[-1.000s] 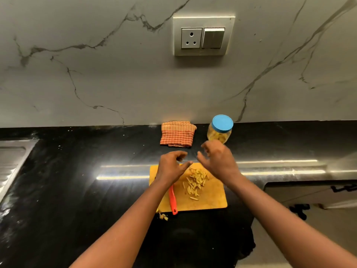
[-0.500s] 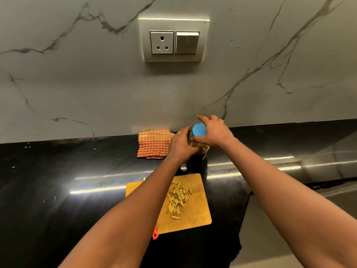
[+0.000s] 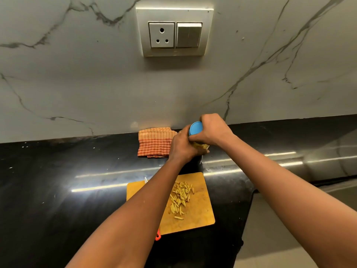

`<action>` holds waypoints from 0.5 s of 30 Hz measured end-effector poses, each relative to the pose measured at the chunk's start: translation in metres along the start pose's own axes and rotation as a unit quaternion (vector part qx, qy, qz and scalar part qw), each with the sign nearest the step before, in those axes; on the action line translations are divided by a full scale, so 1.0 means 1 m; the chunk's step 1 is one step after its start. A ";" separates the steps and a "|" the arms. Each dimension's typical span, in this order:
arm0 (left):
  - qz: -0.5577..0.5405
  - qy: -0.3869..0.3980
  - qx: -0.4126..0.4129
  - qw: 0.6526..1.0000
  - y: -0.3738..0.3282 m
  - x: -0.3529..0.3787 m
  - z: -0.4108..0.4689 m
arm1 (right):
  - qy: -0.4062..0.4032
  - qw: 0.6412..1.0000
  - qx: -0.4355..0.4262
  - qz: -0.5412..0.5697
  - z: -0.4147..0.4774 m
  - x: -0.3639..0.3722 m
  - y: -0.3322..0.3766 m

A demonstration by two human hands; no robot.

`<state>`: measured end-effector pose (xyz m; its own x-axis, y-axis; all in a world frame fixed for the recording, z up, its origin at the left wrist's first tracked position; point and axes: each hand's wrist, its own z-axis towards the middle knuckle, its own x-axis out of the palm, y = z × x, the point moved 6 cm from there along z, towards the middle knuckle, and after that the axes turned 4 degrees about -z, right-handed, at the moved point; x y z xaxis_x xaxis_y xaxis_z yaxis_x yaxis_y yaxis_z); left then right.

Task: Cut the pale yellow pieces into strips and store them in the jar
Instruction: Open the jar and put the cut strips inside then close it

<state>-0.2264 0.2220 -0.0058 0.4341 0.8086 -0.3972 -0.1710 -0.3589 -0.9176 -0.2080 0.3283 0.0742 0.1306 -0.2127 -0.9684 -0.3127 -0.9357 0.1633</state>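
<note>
Knife (image 3: 158, 236): red handle end shows at the near left corner of the board. A pale blade tip shows at the far left edge. The rest is hidden under the left forearm.

Cutting board (image 3: 201, 215): wooden, rounded corners, lying flat near the front edge of the counter.

Pale yellow strips (image 3: 180, 198): loose heap of thin cut pieces on the middle of the board, a few stragglers toward its near side.

Countertop (image 3: 58, 180): black, glossy, with streaks of reflected light.

Left hand (image 3: 181, 147): beyond the board, fingers curled round the body of the jar from the left.

Jar (image 3: 201, 146): clear, yellowish contents visible between the two hands. It sits toward the back of the counter, just right of the cloth. Its base is hidden, so contact with the counter cannot be told.

Right hand (image 3: 212, 132): fingers and thumb clamped over the lid from above and the right.

Lid (image 3: 195, 128): blue, round, on top of the jar, partly covered by the right hand.

Cloth (image 3: 155, 143): orange checked, folded, lying against the wall.

Wall (image 3: 77, 84): pale marble with dark veins.

Socket plate (image 3: 174, 31): one three-pin outlet, one switch beside it.
</note>
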 end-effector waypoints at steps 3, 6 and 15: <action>0.012 -0.009 0.015 1.000 0.000 -0.014 -0.014 | 0.008 1.000 -0.003 0.011 -0.011 -0.003 0.013; 0.018 -0.012 0.018 1.000 0.004 -0.028 -0.030 | 0.021 0.999 -0.023 0.011 -0.021 -0.001 0.030; 0.047 -0.046 0.010 0.998 0.022 -0.077 -0.066 | 0.038 0.990 -0.139 -0.011 -0.041 0.005 0.089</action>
<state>-0.2055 0.1216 0.0054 0.3334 0.8116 -0.4798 -0.2247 -0.4258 -0.8764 -0.1965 0.2320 0.0918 0.2081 -0.2016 -0.9571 -0.0395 -0.9795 0.1977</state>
